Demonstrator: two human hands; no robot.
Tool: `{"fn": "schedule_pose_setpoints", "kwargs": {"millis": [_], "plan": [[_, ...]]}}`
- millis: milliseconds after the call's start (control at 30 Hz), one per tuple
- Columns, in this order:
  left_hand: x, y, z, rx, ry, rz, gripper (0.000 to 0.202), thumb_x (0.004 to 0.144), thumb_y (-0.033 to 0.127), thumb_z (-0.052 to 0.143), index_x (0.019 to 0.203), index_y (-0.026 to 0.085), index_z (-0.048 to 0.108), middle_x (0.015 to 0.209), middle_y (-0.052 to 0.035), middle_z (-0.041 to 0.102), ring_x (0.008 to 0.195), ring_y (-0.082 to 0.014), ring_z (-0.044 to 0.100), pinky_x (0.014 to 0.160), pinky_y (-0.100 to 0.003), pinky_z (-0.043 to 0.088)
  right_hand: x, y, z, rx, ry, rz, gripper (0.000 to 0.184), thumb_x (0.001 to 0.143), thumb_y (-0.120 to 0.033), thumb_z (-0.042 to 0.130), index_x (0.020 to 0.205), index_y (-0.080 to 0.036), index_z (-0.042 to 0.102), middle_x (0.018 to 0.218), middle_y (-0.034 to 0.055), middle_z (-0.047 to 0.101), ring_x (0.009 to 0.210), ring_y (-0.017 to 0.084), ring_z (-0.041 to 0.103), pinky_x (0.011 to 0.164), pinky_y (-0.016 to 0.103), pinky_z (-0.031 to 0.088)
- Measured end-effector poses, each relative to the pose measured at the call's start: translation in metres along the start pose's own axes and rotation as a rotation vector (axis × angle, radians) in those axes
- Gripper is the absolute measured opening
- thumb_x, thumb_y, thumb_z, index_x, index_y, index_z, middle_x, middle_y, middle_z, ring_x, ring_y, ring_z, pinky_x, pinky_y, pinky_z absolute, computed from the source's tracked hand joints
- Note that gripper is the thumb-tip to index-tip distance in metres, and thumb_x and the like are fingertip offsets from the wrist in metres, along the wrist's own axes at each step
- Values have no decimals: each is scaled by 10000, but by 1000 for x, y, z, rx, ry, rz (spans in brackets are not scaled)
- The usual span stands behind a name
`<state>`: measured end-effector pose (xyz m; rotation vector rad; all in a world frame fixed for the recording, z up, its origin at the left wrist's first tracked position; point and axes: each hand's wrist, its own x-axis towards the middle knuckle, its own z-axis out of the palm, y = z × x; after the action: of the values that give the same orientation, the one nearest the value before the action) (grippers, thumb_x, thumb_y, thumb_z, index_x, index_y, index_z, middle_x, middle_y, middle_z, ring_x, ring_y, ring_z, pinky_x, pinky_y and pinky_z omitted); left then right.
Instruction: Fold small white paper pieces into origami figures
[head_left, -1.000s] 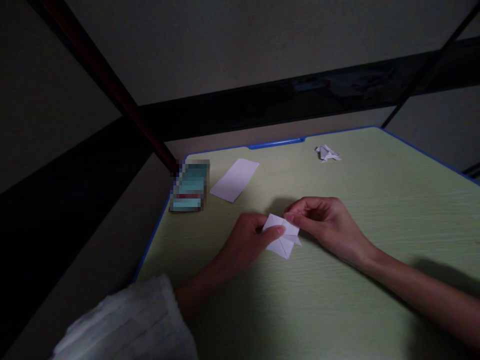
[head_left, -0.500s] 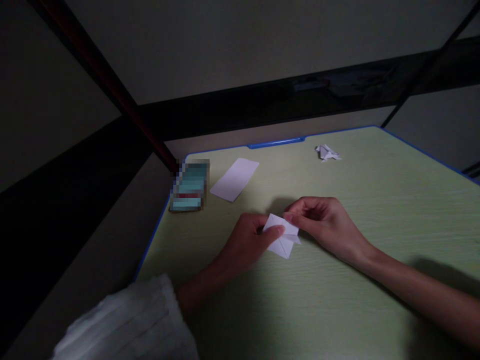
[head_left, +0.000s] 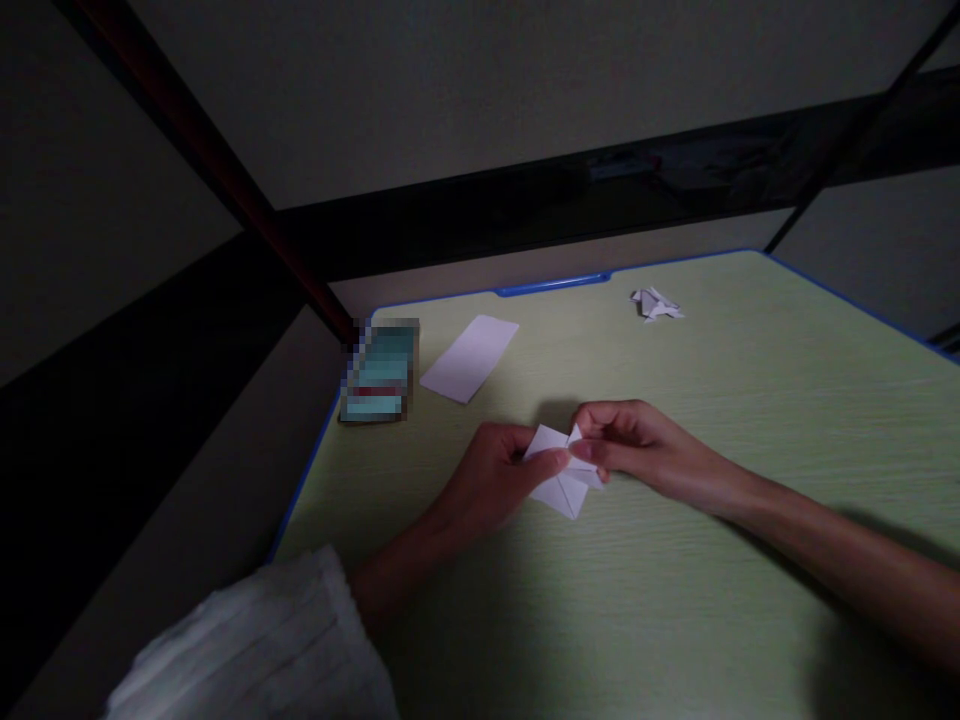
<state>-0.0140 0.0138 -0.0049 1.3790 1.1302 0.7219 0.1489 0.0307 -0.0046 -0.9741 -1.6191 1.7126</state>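
Over the middle of the table, a small white folded paper [head_left: 559, 492] with crease lines is held between both hands. My left hand [head_left: 491, 480] pinches it from the left, thumb lying on top across its centre. My right hand [head_left: 626, 440] grips its right side, thumb and fingers closed on a small pointed flap that stands up at the upper right corner. The left fingers are hidden beneath the paper. Another pointed flap shows at the lower right, partly behind the right fingertips.
A flat white paper rectangle [head_left: 471, 358] lies beyond my left hand. Left of it is a blurred-out teal object [head_left: 381, 370] by the table's edge. A folded paper figure [head_left: 657, 304] sits at the back right. The pale green table [head_left: 750, 390] has a blue rim and stands against a wall.
My right hand has moved slightly left and closed on the paper's upper right corner, folding that flap inward and up. My left hand has stayed almost in place.
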Motion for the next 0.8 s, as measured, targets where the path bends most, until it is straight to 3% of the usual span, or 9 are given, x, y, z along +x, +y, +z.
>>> {"fn": "schedule_pose_setpoints", "kwargs": {"millis": [433, 800], "plan": [[-2, 0, 1, -150, -133, 7, 265, 655, 362, 576, 633, 98, 597, 551, 5, 541, 494, -75, 448, 470, -188, 303, -2, 9, -3, 211, -84, -123, 172, 696, -243, 587, 599, -135, 495, 468, -59, 447, 418, 37, 386, 401, 166, 274], [3, 0, -4, 41, -24, 27, 206, 665, 295, 559, 649, 92, 594, 564, 11, 533, 506, -75, 439, 483, -190, 315, 0, 4, -3, -3, 44, -114, 159, 685, -194, 588, 582, -134, 484, 469, -61, 454, 419, 37, 397, 411, 168, 288]]}}
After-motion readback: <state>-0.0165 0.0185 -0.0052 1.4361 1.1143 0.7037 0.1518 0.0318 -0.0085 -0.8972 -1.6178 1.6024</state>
